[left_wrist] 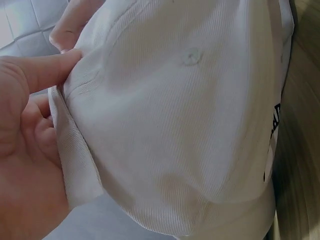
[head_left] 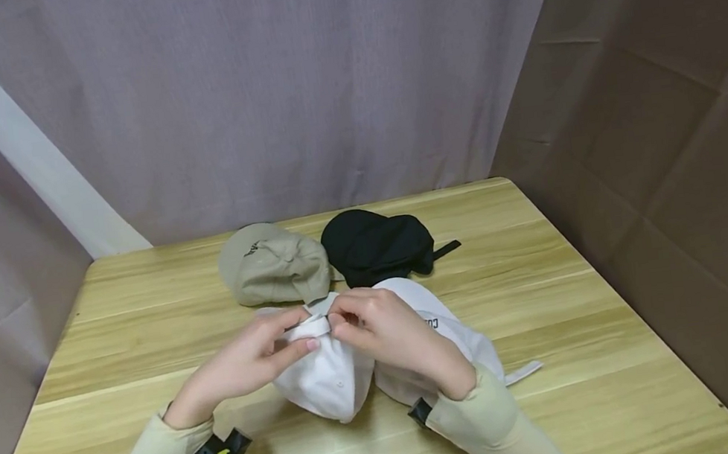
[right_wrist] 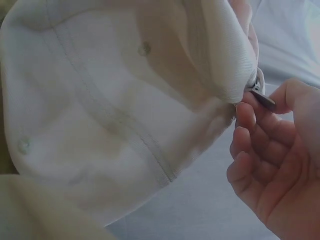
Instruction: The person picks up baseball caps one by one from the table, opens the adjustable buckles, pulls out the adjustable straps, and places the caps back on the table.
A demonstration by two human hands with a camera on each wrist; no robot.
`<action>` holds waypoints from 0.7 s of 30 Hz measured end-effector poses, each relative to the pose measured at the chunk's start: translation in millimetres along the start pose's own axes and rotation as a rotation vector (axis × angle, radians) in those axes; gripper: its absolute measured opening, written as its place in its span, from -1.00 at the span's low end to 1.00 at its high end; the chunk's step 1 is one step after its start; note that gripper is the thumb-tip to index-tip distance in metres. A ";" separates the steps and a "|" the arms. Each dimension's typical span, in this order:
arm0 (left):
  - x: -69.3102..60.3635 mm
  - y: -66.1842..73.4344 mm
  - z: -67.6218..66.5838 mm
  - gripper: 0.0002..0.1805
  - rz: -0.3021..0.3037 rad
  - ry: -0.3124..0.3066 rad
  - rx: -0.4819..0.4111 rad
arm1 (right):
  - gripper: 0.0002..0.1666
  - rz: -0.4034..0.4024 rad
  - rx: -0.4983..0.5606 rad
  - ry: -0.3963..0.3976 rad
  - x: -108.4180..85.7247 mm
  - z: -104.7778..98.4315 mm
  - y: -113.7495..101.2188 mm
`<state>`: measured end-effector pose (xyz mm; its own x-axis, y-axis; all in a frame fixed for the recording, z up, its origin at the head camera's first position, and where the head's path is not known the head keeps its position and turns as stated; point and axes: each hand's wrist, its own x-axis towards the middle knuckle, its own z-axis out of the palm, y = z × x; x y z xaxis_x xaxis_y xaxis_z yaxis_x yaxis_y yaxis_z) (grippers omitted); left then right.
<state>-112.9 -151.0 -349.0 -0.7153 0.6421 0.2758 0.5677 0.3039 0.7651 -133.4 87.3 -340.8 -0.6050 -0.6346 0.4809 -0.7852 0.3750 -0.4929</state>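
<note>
A white cap (head_left: pixel 324 385) is held between both hands above the near middle of the table, its crown toward me. With thumb and fingers the left hand (head_left: pixel 253 356) pinches its edge; in the left wrist view the thumb lies on the ribbed cloth (left_wrist: pixel 165 115), and a strap end (left_wrist: pixel 77 160) hangs beside the palm. The right hand (head_left: pixel 392 325) meets the left at the strap. Seen from the right wrist, its thumb and forefinger pinch a small metal buckle (right_wrist: pixel 262 98) at the cap's edge, the other fingers curled below.
Close by on the right lies another white cap (head_left: pixel 469 350) with dark lettering, its strap (head_left: pixel 524 372) sticking out. Behind are a beige cap (head_left: pixel 277 267) and a black cap (head_left: pixel 376 244), side by side. Curtains enclose the wooden table (head_left: pixel 597 380).
</note>
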 end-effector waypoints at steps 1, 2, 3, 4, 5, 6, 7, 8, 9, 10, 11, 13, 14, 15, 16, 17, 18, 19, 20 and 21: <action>0.1 0.3 -0.1 -0.92 0.003 -0.001 0.001 | -0.85 0.000 0.008 0.002 -0.4 0.3 0.3; -0.1 0.5 -0.5 -0.91 0.001 -0.003 0.001 | -0.84 0.000 0.021 0.001 -0.9 0.4 0.7; -0.5 0.9 -0.9 -0.90 -0.001 -0.002 0.000 | -0.83 0.002 0.041 -0.003 -1.6 0.1 1.2; -1.1 1.5 -1.6 -0.89 -0.005 0.000 -0.001 | -0.83 0.003 0.064 -0.009 -2.3 -0.3 2.0; -2.0 2.2 -2.4 -0.88 -0.009 0.000 -0.002 | -0.83 0.007 0.094 -0.018 -3.2 -0.8 3.1; -3.1 3.0 -3.4 -0.88 -0.013 0.003 -0.002 | -0.82 0.010 0.128 -0.026 -4.1 -1.6 4.1; -4.0 3.8 -4.4 -0.88 -0.016 0.006 -0.004 | -0.82 0.016 0.159 -0.034 -4.9 -2.8 4.8; -4.8 4.4 -5.5 -0.88 -0.016 0.010 -0.001 | -0.82 0.023 0.185 -0.035 -5.5 -3.9 5.5; -5.5 4.9 -6.5 -0.88 -0.015 0.014 0.002 | -0.82 0.033 0.203 -0.032 -5.8 -4.5 6.2; -5.9 5.4 -7.4 -0.87 -0.011 0.015 0.002 | -0.82 0.040 0.216 -0.022 -6.2 -4.5 7.2; -6.0 5.7 -8.1 -0.87 -0.003 0.014 0.003 | -0.81 0.048 0.227 -0.012 -6.2 -4.4 7.8; -5.6 6.1 -8.7 -0.85 0.017 0.011 0.010 | -0.77 0.059 0.233 0.008 -6.0 -3.7 8.8; -5.3 6.5 -8.8 -0.84 0.027 0.009 0.015 | -0.74 0.059 0.238 0.013 -5.6 -2.9 9.8; -5.0 6.9 -8.8 -0.83 0.031 0.007 0.017 | -0.72 0.060 0.244 0.009 -5.2 -2.3 10.4; -4.7 7.4 -8.6 -0.83 0.037 0.006 0.022 | -0.72 0.058 0.252 0.001 -5.2 -2.2 11.0; -4.5 7.8 -8.4 -0.83 0.038 0.006 0.029 | -0.73 0.054 0.263 -0.014 -4.9 -2.3 11.3; -4.5 8.2 -8.2 -0.83 0.039 0.003 0.037 | -0.76 0.051 0.273 -0.030 -4.7 -2.6 11.7; -4.6 8.5 -7.9 -0.84 0.039 0.001 0.042 | -0.81 0.050 0.283 -0.048 -4.4 -2.6 12.1; -4.6 8.5 -7.5 -0.83 0.043 -0.003 0.045 | -0.84 0.051 0.295 -0.066 -4.2 -2.5 12.7; -4.9 8.6 -7.2 -0.83 0.045 -0.006 0.051 | -0.87 0.057 0.306 -0.085 -4.2 -2.7 12.9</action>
<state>-107.5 -156.6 -339.5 -0.6859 0.6604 0.3056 0.6194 0.3095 0.7215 -141.3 96.6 -347.2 -0.6236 -0.6773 0.3904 -0.6662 0.1991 -0.7187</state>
